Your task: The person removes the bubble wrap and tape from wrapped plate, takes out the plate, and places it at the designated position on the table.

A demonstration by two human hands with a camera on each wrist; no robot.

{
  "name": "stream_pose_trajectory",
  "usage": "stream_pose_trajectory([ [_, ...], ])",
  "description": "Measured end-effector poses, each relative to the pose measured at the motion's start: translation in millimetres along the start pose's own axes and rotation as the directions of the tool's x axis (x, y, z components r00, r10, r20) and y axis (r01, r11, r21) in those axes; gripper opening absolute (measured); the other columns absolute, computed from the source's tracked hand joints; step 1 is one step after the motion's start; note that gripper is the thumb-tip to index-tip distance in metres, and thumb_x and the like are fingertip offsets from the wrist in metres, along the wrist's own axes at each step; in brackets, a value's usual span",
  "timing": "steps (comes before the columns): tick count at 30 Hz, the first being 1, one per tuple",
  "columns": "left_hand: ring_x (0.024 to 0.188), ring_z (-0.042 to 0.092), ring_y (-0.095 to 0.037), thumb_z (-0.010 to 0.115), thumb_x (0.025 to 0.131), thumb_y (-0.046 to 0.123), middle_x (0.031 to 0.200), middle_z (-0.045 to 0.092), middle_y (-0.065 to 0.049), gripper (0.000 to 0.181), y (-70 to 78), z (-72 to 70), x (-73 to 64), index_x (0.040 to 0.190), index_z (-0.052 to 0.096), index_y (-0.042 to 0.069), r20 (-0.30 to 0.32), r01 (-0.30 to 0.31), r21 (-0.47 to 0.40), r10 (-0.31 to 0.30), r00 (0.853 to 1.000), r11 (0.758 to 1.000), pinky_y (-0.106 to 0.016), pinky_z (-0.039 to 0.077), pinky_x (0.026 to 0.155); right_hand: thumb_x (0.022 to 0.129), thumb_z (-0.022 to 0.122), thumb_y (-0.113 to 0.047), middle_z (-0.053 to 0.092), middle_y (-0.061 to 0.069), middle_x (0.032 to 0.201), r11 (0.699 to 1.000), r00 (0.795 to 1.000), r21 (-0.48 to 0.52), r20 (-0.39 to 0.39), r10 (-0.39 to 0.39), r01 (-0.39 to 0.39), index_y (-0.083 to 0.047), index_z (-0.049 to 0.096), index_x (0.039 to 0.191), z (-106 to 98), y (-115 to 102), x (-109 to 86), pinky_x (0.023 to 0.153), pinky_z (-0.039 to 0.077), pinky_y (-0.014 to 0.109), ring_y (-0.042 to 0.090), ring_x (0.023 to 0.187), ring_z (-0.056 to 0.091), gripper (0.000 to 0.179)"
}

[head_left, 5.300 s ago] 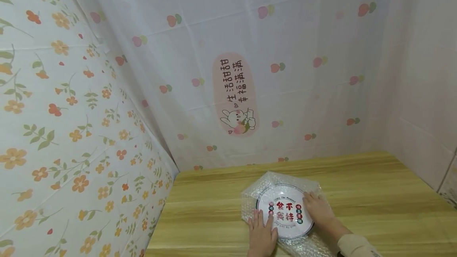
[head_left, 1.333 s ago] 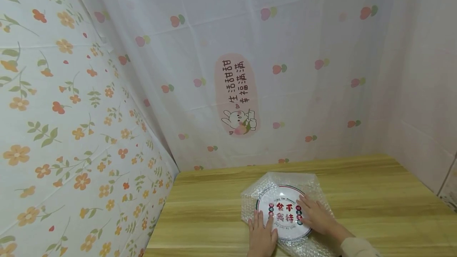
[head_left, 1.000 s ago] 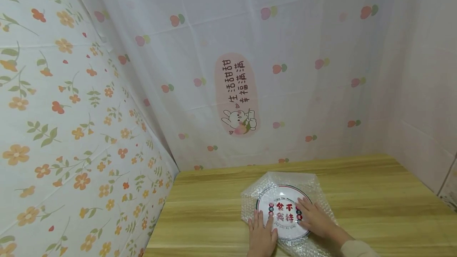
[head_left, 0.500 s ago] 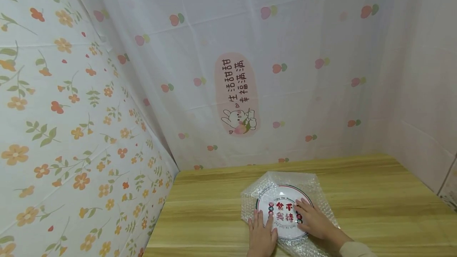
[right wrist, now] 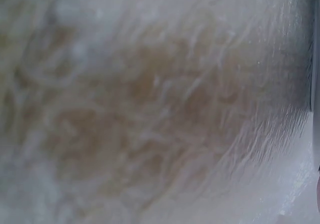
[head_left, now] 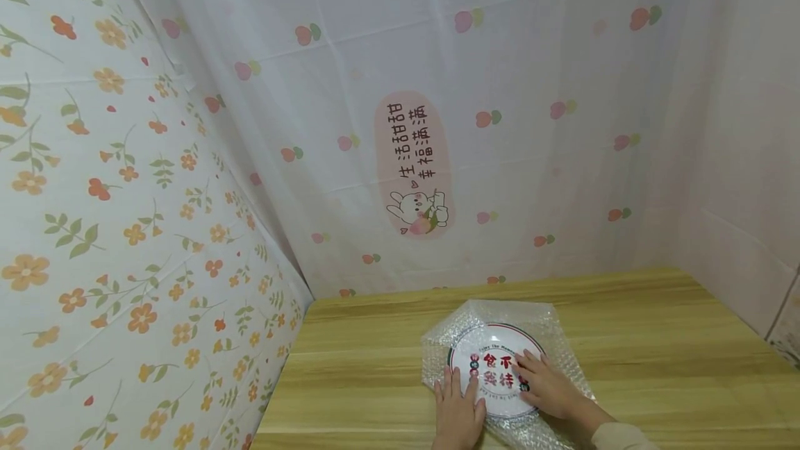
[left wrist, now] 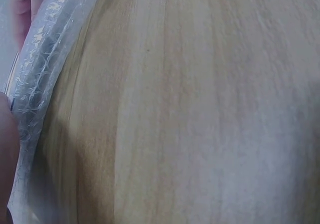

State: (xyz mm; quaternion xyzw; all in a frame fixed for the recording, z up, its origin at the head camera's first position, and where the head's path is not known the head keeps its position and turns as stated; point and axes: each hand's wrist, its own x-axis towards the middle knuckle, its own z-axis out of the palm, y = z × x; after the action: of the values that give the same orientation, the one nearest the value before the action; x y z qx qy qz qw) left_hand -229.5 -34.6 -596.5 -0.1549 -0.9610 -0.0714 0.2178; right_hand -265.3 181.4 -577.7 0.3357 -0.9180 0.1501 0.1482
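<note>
A round white plate (head_left: 494,403) lies in bubble wrap (head_left: 446,346) near the front of the table. Red Chinese characters mark its middle, and a green and red line runs along its rim. My left hand (head_left: 459,414) rests on the plate's lower left edge, fingers spread. On the plate's right part lies my right hand (head_left: 551,387), its fingers extended over the printed face and hiding some of the lettering. Seen from the left wrist, bubble wrap (left wrist: 45,69) stands up along the plate's side. The right wrist view is mostly blurred wrap (right wrist: 150,109).
The wood-grain table (head_left: 356,360) extends to the left and right of the wrapped plate. A white curtain with peach prints (head_left: 531,179) hangs behind it. Floral cloth (head_left: 156,262) covers the left side, and a pale wall (head_left: 744,193) is on the right.
My right hand has moved inward from the plate's right rim, leftward over its face. My left hand and the plate stay where they were.
</note>
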Motion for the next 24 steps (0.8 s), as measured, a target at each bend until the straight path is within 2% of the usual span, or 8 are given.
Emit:
stream_pose_trajectory([
  [3,0.122,0.034,-0.036,0.045,0.088,0.035,0.125,0.046,-0.018,0.039,-0.2,0.4,0.5,0.119,0.058,0.017,0.028,0.004,0.003,-0.004,1.0,1.0,-0.054,0.03,0.092,0.079,0.061,-0.027,0.051,0.023,0.119,1.0,0.999,-0.008,0.035,0.002,-0.001,0.004,0.06,0.109,0,0,0.4,0.088,0.028,0.059,0.044,0.112,0.041,0.043],
  [10,0.123,0.033,-0.036,0.043,0.088,0.036,0.126,0.046,-0.018,0.04,0.1,-1.4,3.7,0.121,0.057,0.017,0.067,0.008,0.012,-0.008,0.998,1.0,-0.054,0.03,0.092,0.082,0.059,-0.027,0.051,0.022,0.12,0.997,0.987,0.043,0.151,0.061,-0.068,0.005,0.058,0.112,-3,1,4.4,0.092,0.022,0.061,0.043,0.114,0.041,0.044],
  [18,0.124,0.031,-0.037,0.043,0.088,0.036,0.127,0.044,-0.019,0.041,1.2,-8.7,7.9,0.122,0.055,0.016,0.149,0.031,0.001,-0.031,0.988,1.0,-0.055,0.028,0.094,0.082,0.059,-0.028,0.053,0.022,0.117,0.999,0.993,0.026,0.107,0.04,-0.043,0.006,0.059,0.11,-4,-1,2.5,0.091,0.024,0.06,0.042,0.112,0.043,0.044],
  [24,0.123,0.031,-0.04,0.046,0.086,0.033,0.125,0.045,-0.021,0.041,4.7,-13.9,8.8,0.12,0.057,0.013,0.158,0.046,-0.021,-0.042,0.987,0.999,-0.055,0.026,0.094,0.083,0.057,-0.029,0.052,0.022,0.119,0.998,0.991,0.031,0.127,0.048,-0.052,0.005,0.059,0.111,-2,-1,0.8,0.092,0.023,0.06,0.042,0.113,0.042,0.044],
])
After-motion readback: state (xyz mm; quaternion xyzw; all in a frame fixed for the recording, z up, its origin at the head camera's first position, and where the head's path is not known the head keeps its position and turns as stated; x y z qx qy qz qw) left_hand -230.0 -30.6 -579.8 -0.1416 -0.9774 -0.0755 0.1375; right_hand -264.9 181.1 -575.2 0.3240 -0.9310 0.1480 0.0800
